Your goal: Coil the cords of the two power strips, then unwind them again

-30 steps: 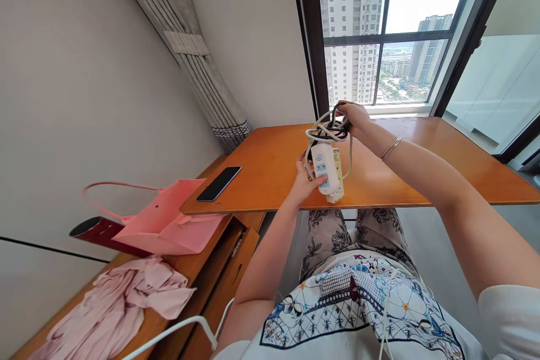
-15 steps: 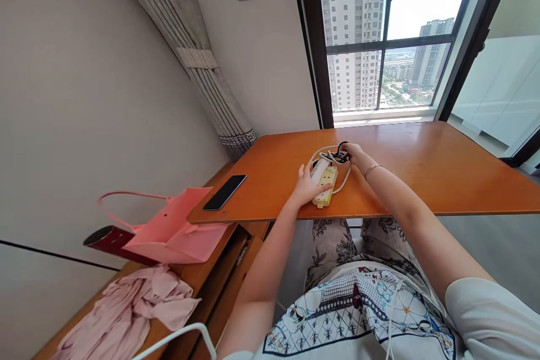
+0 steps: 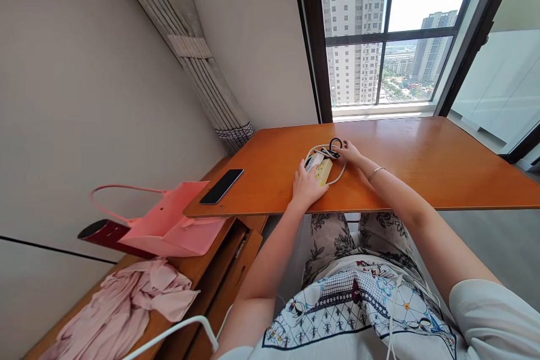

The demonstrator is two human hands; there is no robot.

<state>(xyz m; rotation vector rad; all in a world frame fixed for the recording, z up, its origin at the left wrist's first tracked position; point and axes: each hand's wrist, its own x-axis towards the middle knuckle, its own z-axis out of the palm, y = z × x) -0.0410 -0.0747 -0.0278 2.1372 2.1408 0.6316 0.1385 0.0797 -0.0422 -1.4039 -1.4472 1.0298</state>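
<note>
On the brown table lie two power strips side by side, a white one (image 3: 314,162) and a yellowed one (image 3: 324,171). My left hand (image 3: 307,185) is closed over their near end, fingers curled across both. At the far end a white cord (image 3: 312,149) loops around the strips, together with a bundled black cord (image 3: 336,142) whose loop stands up. My right hand (image 3: 349,152) is beside this bundle, fingertips at the cords and fingers apart. The strips' sockets are mostly hidden by my left hand.
A black phone (image 3: 221,186) rests near the left edge of the table (image 3: 422,169). Lower left, a pink bag (image 3: 177,225), a dark red cylinder (image 3: 112,236) and pink cloth (image 3: 139,304) lie on a wooden cabinet. A window (image 3: 388,39) stands behind the table.
My right hand has shifted slightly left and its fingers have loosened from the black cord. My left hand now covers more of the yellowed strip. The view has tipped down a little.
</note>
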